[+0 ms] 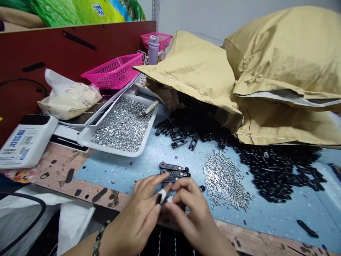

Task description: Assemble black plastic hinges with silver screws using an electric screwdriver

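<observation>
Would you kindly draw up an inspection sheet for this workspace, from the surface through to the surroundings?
Surface: blue covering over a wood-patterned tabletop, dark marks along its near edge.
Job's things: black bars lying side by side just beyond the hands; metal pins loose to their right; black parts heaped farther right; white tray of small metal pieces at left.
Clutter: pink basket, purple bottle, wrapped packet; paper sacks behind.
Hands: left hand and right hand close together; what lies between them is mostly hidden.
Cables: black cable-like loop, lower left.
Surroundings: red board; another person's arm beyond it.
</observation>
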`<state>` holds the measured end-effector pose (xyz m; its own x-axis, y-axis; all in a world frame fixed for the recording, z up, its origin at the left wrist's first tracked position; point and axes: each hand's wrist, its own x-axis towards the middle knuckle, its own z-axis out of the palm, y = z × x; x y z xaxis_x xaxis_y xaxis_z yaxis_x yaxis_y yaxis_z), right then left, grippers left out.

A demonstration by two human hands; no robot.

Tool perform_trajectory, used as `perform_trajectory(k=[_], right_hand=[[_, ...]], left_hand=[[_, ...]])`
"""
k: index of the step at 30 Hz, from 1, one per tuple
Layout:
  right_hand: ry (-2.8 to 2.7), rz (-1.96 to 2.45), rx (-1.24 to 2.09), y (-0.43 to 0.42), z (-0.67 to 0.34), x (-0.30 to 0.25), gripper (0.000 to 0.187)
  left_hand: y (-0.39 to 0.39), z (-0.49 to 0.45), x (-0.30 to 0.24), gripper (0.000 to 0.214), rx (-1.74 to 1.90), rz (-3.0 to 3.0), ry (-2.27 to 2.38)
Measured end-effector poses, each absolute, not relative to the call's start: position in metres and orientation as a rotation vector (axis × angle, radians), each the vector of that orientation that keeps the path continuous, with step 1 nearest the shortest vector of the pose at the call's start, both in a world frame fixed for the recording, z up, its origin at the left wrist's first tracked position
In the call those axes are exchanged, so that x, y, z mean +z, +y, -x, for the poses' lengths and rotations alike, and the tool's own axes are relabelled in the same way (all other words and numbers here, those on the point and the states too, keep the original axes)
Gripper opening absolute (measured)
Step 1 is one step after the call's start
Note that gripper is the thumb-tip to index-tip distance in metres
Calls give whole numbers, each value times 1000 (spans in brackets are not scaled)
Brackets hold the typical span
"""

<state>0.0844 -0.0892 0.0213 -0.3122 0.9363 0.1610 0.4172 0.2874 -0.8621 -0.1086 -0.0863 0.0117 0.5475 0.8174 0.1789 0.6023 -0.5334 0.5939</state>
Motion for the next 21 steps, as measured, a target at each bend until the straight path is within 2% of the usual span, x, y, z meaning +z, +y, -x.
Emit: perform_trajectory(k=[3, 7, 14, 21], right_hand=[[-1570, 1393, 965, -76, -91, 10, 22], [-1368, 1497, 1033, -59, -89, -8, 27], [-1409, 1569, 1044, -52, -75, -14, 28], [-1538, 1607, 916, -53, -75, -12, 25]], left_hand=[[-84, 120, 3, 52, 649, -2340, 1290], [-83, 126, -11, 53, 506, -2573, 1260], [-86, 122, -11, 52, 513, -2670, 1214], [-87, 115, -12, 48, 596, -2647, 1253]])
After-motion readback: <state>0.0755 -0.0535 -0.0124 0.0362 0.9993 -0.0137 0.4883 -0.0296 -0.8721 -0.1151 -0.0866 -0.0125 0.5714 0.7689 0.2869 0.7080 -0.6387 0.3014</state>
